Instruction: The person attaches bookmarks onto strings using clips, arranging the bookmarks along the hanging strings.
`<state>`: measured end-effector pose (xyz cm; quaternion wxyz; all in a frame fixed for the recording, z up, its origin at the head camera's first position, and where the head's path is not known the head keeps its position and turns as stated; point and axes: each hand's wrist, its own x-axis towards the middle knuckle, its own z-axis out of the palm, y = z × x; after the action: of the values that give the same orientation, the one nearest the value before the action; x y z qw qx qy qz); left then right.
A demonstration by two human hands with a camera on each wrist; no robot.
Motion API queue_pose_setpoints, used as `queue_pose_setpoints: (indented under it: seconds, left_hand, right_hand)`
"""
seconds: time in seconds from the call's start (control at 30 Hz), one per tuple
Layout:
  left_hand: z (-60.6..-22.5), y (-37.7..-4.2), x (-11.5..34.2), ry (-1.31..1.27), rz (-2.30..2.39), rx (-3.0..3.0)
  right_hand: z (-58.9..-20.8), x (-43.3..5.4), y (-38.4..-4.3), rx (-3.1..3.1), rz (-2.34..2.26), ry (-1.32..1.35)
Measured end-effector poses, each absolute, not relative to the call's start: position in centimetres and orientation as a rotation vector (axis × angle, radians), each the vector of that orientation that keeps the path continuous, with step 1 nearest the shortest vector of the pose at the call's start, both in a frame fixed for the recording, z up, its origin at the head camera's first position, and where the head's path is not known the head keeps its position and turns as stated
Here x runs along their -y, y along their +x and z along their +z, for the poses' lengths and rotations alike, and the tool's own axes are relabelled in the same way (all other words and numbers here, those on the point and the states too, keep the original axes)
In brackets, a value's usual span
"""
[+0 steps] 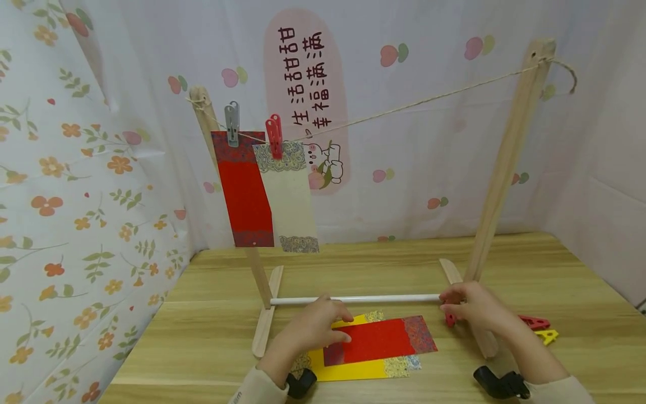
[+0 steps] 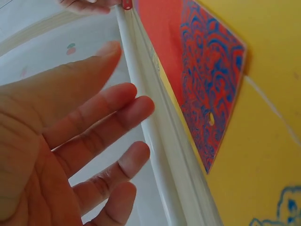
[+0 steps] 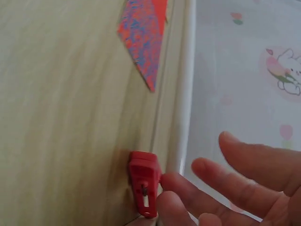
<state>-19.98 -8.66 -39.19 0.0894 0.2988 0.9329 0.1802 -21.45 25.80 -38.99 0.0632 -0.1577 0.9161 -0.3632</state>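
On a string (image 1: pixel 424 101), two strips (image 1: pixel 247 196) hang clipped, more strips (image 1: pixel 375 339) lie unhung below; left hand (image 1: pixel 314 326) spread, empty; right hand (image 1: pixel 476 306) parted, empty, beside a red clip (image 3: pixel 145 176).

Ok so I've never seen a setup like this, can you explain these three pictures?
There's no machine, just a person working bare-handed. The wide picture comes from a camera worn on the head; the close-ups, from one on each wrist. On the wooden table stands a wooden frame with a string, where a red strip and a cream strip hang from two clips. A red sheet lies over yellow paper below. The left hand is open near them, holding nothing. The right hand has its fingertips at a red clip; I can't tell whether it's gripped.
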Motion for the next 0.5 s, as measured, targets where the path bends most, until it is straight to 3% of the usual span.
queue_pose_setpoints:
  seconds: [0.3, 0.5]
  left_hand:
    - [-39.55, -19.72, 8.56, 0.894, 0.398, -2.759]
    - [-39.52, -19.52, 8.47, 0.831, 0.355, -2.742]
  right_hand:
    - [-39.6, -25.42, -21.41, -2.807, -1.013, -0.465]
    - [-39.97, -25.42, -21.5, -2.703, -0.999, -0.621]
